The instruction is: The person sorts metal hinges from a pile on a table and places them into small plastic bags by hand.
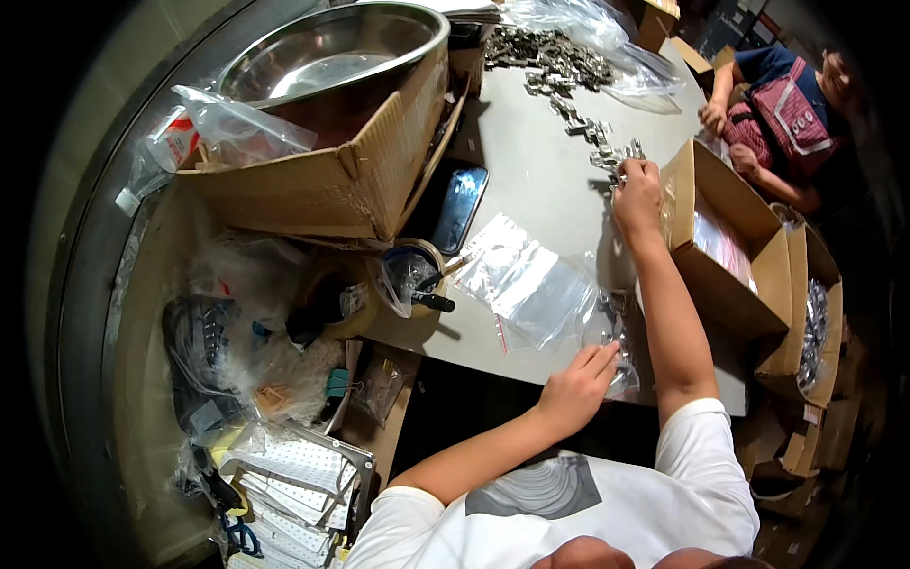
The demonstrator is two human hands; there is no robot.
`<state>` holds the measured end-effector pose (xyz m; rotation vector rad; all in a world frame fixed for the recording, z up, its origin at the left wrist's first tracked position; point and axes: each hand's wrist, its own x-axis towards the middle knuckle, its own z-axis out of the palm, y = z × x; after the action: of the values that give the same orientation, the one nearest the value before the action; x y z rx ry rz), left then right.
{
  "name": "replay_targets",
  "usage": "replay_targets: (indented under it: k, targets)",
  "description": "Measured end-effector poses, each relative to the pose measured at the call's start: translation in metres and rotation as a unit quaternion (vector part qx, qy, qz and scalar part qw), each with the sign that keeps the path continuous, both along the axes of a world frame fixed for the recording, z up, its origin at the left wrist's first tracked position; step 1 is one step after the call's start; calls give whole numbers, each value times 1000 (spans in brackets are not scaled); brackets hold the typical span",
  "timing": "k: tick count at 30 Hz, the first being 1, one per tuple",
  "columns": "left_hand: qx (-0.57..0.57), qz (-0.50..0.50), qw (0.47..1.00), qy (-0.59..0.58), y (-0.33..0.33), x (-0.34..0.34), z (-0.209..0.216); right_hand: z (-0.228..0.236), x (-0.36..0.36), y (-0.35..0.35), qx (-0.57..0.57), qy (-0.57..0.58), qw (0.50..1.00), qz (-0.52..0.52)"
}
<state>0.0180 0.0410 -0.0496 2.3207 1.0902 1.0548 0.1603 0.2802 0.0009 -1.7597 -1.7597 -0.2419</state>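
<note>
My right hand reaches across the grey table, its fingers closed at the near end of a trail of small shiny metal parts. Whatever lies between those fingertips is mostly hidden. Close to the table's front edge, my left hand has its fingers pressed together at the edge of a small clear plastic bag. Some metal pieces show in or under that bag. Flat clear zip bags lie in an overlapping pile just left of it.
A cardboard box of clear bags stands right of my forearm, with another box beyond. Left are a phone, a tape roll holding pens, and a steel basin on a carton. Another person sits at far right.
</note>
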Motion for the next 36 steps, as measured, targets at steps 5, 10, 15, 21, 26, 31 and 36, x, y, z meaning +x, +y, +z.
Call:
replay_targets:
  k: [5, 10, 15, 21, 26, 31, 36]
  targets:
    - [-39, 6, 999, 14, 2, -2, -5, 30, 0, -142, 1, 39, 986, 162]
    - [1, -8, 999, 43, 4, 1, 1, -23, 100, -260, -64, 147, 984, 78]
    - [-4, -21, 1000, -5, -10, -5, 4, -27, 129, -291, 20, 147, 989, 23]
    - [20, 4, 995, -93, -39, 0, 0, -37, 107, -280, -28, 40, 985, -164]
    - [55, 14, 996, -68, -42, 1, 0, -31, 112, -298, -30, 20, 988, -153]
    - [68, 16, 995, -71, -32, 3, 5, -29, 121, -341, -92, -63, 984, -138]
    - [-54, -3, 995, -84, -23, -3, 29, 13, 102, -368, -55, 220, 956, 184]
